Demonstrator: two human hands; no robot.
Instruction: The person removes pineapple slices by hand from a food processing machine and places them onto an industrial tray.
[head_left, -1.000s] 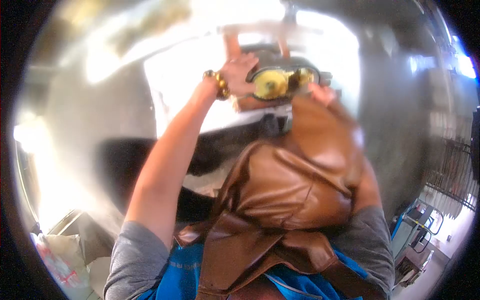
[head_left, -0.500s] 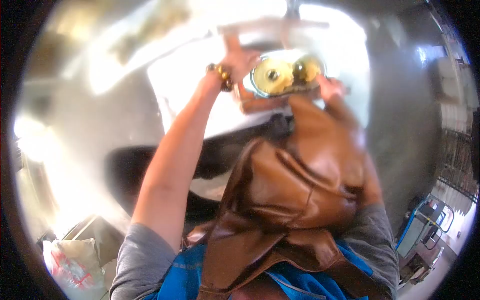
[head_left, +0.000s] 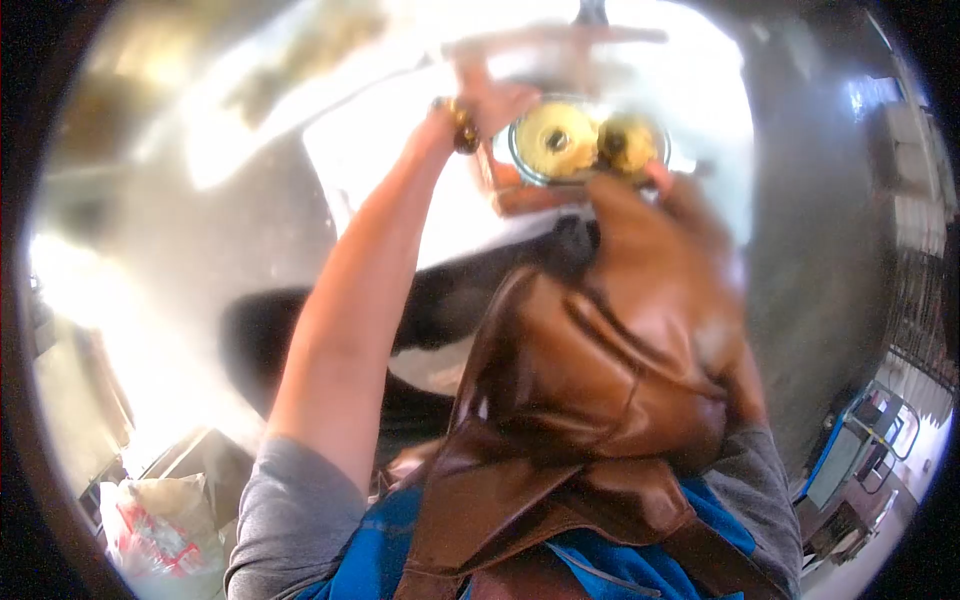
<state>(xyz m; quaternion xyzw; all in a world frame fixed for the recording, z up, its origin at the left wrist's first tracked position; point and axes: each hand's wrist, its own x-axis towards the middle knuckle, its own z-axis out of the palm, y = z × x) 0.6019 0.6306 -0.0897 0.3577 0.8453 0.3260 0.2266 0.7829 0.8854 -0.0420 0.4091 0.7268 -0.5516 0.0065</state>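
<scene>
Two yellow round pieces with dark centres, a left one (head_left: 557,138) and a right one (head_left: 631,146), sit side by side inside an oval with a pale glassy rim (head_left: 516,158). My left hand (head_left: 492,106), with a beaded bracelet (head_left: 462,126) at the wrist, is stretched out at the oval's left side. Its fingers look spread and empty, though glare blurs them. At the lower right edge of the right piece is my right hand (head_left: 662,180), only partly visible. Glossy brown leather (head_left: 570,365) covers my lap and reaches up to that hand, hiding much of my right arm.
A reddish-brown bar (head_left: 545,203) runs below the oval, over a bright white surface (head_left: 395,140). Dark material (head_left: 480,285) lies between my arms. A white bag (head_left: 150,520) is at lower left. A blue-framed cart (head_left: 850,450) stands at lower right.
The view has shifted slightly, moving most things a little rightward. My left hand stays beside the oval and my right hand by the right yellow piece, a bit lower relative to the oval.
</scene>
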